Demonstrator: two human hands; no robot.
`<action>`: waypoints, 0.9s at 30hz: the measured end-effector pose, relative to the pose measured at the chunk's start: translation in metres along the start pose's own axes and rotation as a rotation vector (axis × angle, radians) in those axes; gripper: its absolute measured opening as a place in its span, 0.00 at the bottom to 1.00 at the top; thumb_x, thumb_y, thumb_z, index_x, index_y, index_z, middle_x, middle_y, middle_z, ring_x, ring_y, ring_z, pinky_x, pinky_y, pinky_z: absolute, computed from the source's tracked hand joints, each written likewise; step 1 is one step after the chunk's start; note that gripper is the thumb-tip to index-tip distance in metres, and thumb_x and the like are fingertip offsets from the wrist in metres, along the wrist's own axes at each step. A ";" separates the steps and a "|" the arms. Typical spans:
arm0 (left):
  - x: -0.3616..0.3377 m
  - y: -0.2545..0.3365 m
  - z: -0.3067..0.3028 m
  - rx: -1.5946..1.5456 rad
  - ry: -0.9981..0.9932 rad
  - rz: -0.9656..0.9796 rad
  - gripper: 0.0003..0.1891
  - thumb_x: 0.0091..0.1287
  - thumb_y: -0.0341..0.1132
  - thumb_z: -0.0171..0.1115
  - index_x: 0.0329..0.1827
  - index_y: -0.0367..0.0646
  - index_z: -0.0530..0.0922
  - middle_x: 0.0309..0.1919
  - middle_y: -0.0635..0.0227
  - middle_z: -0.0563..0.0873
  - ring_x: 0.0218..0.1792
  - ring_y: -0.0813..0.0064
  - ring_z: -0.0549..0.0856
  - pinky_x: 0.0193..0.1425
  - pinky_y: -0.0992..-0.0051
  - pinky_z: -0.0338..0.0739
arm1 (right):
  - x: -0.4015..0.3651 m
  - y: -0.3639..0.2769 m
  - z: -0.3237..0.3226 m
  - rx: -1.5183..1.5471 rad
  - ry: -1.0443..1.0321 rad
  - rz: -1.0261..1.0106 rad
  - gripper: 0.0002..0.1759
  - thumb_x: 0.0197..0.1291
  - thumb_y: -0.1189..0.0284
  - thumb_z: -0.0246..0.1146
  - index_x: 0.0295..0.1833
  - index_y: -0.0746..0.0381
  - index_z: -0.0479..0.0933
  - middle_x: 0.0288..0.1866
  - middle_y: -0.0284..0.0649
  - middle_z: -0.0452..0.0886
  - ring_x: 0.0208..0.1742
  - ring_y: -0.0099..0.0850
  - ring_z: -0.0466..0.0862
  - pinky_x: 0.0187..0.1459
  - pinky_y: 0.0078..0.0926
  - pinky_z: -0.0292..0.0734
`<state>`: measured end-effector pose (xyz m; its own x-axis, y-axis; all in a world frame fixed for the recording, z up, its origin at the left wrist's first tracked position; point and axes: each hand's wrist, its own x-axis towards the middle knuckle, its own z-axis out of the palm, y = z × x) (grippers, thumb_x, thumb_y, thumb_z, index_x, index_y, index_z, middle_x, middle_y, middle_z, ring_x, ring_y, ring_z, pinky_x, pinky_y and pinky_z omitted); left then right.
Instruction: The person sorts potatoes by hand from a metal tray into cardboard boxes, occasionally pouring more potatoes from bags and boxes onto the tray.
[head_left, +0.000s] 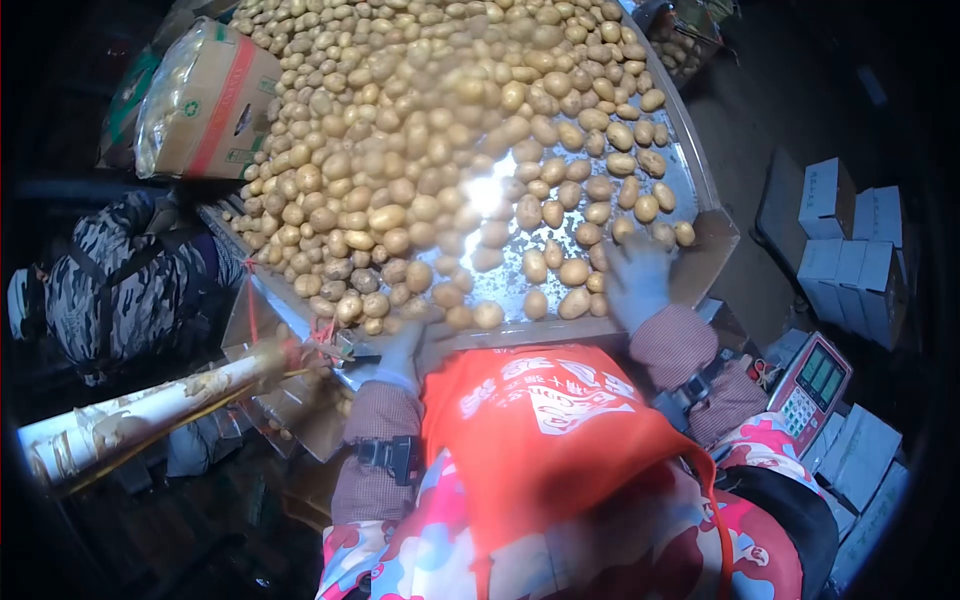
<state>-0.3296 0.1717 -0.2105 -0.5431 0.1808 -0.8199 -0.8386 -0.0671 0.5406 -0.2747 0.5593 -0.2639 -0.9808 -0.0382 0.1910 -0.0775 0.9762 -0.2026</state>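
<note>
round to oval, tan potatoes (387, 217)

Strong light falls on the middle of the scene and throws a white glare off the metal tabletop (512, 300), while the edges sink into shadow. A dark floor (745, 95) shows on the far right, bare and dull. On the right, white boxes (850, 250) are stacked, and more pale cartons (868, 455) lie nearer, just beside a red-framed scale (812, 392) with a greenish display. A cardboard box with a red stripe (205, 110) stands far left; nearer, a pale, scuffed pole (140, 420) slants across the gloom.
</note>
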 end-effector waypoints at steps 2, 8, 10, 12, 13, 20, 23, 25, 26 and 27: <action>0.015 0.002 0.017 -0.007 -0.019 -0.012 0.26 0.76 0.48 0.53 0.71 0.41 0.74 0.57 0.54 0.87 0.41 0.59 0.87 0.45 0.62 0.81 | 0.001 -0.035 0.008 0.145 -0.026 -0.041 0.31 0.51 0.65 0.70 0.64 0.57 0.79 0.64 0.51 0.75 0.63 0.54 0.74 0.62 0.59 0.69; 0.024 -0.007 0.001 -0.002 -0.033 -0.009 0.28 0.77 0.48 0.50 0.72 0.40 0.73 0.61 0.50 0.86 0.49 0.58 0.89 0.49 0.64 0.82 | 0.025 -0.035 0.007 0.305 0.080 -0.196 0.33 0.50 0.66 0.71 0.64 0.61 0.78 0.65 0.51 0.75 0.64 0.55 0.75 0.66 0.58 0.68; 0.029 -0.008 0.000 -0.045 -0.060 -0.021 0.28 0.78 0.50 0.49 0.73 0.40 0.72 0.60 0.51 0.86 0.44 0.61 0.89 0.43 0.66 0.83 | 0.042 -0.025 -0.009 0.185 -0.007 -0.033 0.29 0.52 0.65 0.71 0.62 0.61 0.80 0.60 0.50 0.79 0.61 0.52 0.78 0.66 0.58 0.69; 0.026 -0.003 0.006 -0.051 -0.014 -0.051 0.29 0.81 0.53 0.45 0.73 0.41 0.72 0.57 0.52 0.88 0.34 0.66 0.89 0.32 0.71 0.83 | 0.053 0.020 0.019 0.019 0.018 0.116 0.28 0.54 0.64 0.71 0.61 0.61 0.81 0.57 0.49 0.82 0.60 0.50 0.79 0.67 0.57 0.68; 0.028 -0.006 0.004 -0.053 -0.025 -0.055 0.29 0.81 0.54 0.45 0.73 0.41 0.72 0.57 0.52 0.88 0.34 0.66 0.89 0.32 0.72 0.83 | 0.066 0.050 0.031 0.122 0.119 0.208 0.26 0.56 0.65 0.70 0.61 0.60 0.82 0.57 0.48 0.83 0.61 0.49 0.80 0.67 0.56 0.68; 0.022 0.009 0.014 -0.082 0.032 -0.122 0.30 0.82 0.55 0.45 0.73 0.41 0.72 0.58 0.51 0.89 0.33 0.65 0.90 0.31 0.72 0.83 | 0.205 0.121 0.047 -0.348 -0.133 0.362 0.29 0.68 0.57 0.60 0.73 0.54 0.75 0.71 0.45 0.79 0.75 0.45 0.73 0.75 0.51 0.64; 0.028 0.008 0.005 -0.058 -0.002 -0.124 0.30 0.82 0.55 0.45 0.73 0.41 0.72 0.58 0.52 0.88 0.35 0.64 0.91 0.32 0.72 0.83 | 0.229 0.082 0.006 -0.361 -0.481 0.451 0.33 0.69 0.55 0.59 0.77 0.53 0.70 0.75 0.47 0.75 0.80 0.46 0.69 0.78 0.50 0.62; 0.033 0.006 -0.005 -0.032 -0.049 -0.121 0.29 0.81 0.54 0.46 0.72 0.41 0.73 0.60 0.51 0.87 0.41 0.62 0.90 0.36 0.70 0.82 | 0.215 0.082 0.016 -0.423 -0.436 0.342 0.33 0.70 0.54 0.59 0.77 0.54 0.70 0.72 0.49 0.77 0.77 0.48 0.72 0.77 0.51 0.63; 0.036 0.004 -0.012 -0.029 -0.084 -0.112 0.28 0.80 0.53 0.47 0.70 0.42 0.74 0.62 0.51 0.85 0.46 0.60 0.90 0.40 0.69 0.81 | 0.211 0.085 0.026 -0.473 -0.335 0.262 0.32 0.71 0.55 0.59 0.77 0.54 0.71 0.70 0.50 0.79 0.75 0.49 0.74 0.75 0.51 0.66; 0.033 0.002 -0.014 -0.025 -0.115 -0.112 0.27 0.80 0.53 0.48 0.69 0.42 0.75 0.64 0.50 0.83 0.51 0.59 0.89 0.44 0.68 0.80 | 0.207 0.078 0.021 -0.289 -0.342 0.362 0.32 0.70 0.55 0.61 0.76 0.55 0.72 0.69 0.50 0.80 0.73 0.49 0.77 0.73 0.50 0.68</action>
<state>-0.3498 0.1641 -0.2392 -0.4390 0.2992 -0.8472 -0.8952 -0.0649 0.4410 -0.4872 0.6225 -0.2606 -0.9413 0.2897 -0.1731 0.2791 0.9567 0.0832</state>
